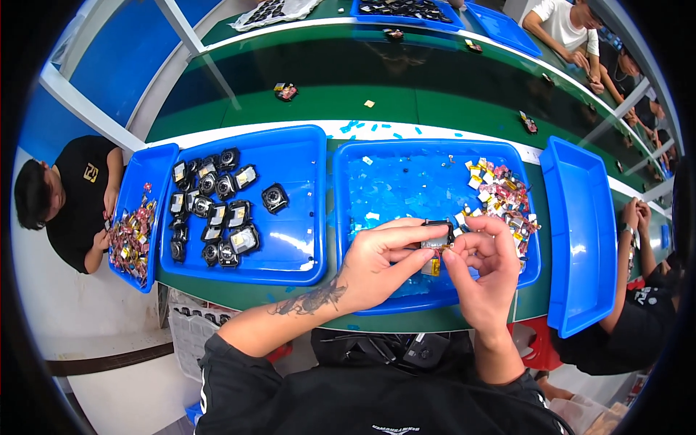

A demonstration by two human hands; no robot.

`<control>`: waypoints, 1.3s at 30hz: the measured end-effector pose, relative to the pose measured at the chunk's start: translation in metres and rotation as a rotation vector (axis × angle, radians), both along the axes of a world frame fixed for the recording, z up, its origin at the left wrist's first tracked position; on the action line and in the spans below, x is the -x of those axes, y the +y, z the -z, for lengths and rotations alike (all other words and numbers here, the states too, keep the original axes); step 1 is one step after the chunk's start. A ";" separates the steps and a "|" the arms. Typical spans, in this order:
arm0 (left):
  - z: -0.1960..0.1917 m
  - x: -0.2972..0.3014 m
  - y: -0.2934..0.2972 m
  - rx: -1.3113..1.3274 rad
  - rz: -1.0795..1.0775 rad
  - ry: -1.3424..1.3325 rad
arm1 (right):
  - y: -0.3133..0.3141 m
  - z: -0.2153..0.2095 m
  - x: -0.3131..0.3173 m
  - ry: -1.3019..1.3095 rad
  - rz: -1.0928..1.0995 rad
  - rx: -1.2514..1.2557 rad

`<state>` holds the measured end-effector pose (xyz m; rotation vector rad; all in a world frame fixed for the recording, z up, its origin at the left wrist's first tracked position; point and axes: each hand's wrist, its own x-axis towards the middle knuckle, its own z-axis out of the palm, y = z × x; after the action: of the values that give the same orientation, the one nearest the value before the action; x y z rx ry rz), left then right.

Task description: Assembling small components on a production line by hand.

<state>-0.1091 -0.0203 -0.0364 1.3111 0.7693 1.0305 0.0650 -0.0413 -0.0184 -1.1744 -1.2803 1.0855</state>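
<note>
Above the middle blue tray (348,217), my left hand (380,262) grips a black watch case (439,230) between thumb and fingers. My right hand (487,267) is closed at the near right side of the case, its thumb and forefinger pinched at the edge. A small part with yellow tape (433,266) hangs just below the case, between both thumbs. What exactly the right fingertips pinch is partly hidden. A heap of small taped electronic parts (504,196) in silver, yellow and pink lies at the tray's right side. Bits of blue film (391,190) cover its left part.
To the left, another blue tray (290,239) holds several black watch cases (226,192). A tray of small pink and yellow parts (133,235) sits beyond, beside a co-worker (76,196). A deep blue tray (580,239) stands right. A green belt (326,105) carries scattered assemblies behind.
</note>
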 end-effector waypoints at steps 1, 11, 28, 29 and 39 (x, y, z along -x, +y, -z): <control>-0.001 0.000 -0.001 -0.001 -0.004 -0.001 | 0.000 0.001 0.001 -0.008 0.017 -0.010; 0.002 -0.005 -0.003 0.035 -0.034 -0.076 | -0.003 0.016 0.005 -0.156 0.114 -0.208; -0.041 0.044 -0.008 -0.461 -0.477 -0.065 | 0.038 -0.087 0.013 -0.200 -0.061 -0.142; -0.065 0.062 -0.019 -0.659 -0.500 -0.048 | 0.045 -0.119 0.018 -0.221 -0.069 -0.302; -0.248 0.115 -0.124 -1.246 -0.916 0.085 | 0.277 -0.384 0.116 -0.483 -0.123 -0.578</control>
<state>-0.2237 -0.1448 0.2119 2.0784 0.8120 2.4397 -0.0508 0.2358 0.3651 -0.9386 -1.9017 0.4548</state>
